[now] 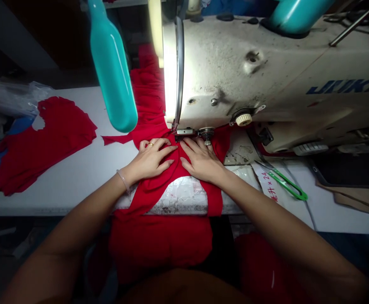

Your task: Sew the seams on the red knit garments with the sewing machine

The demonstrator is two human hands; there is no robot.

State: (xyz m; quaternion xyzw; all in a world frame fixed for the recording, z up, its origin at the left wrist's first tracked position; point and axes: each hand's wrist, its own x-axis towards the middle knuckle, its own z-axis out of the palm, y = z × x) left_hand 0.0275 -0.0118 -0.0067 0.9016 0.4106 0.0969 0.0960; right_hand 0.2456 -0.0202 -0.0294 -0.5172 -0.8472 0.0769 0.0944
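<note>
Red fabric lies pressed under left hand and right hand, both open flat.

We log a flat white desk. On its left side lies a loose cut piece of red knit cloth, just beside crumpled clear plastic bags at the far edge. A glossy teal plastic bottle hangs tilted above the desk. At right, green-handled thread snips rest against a white paper slip with red print.
</note>
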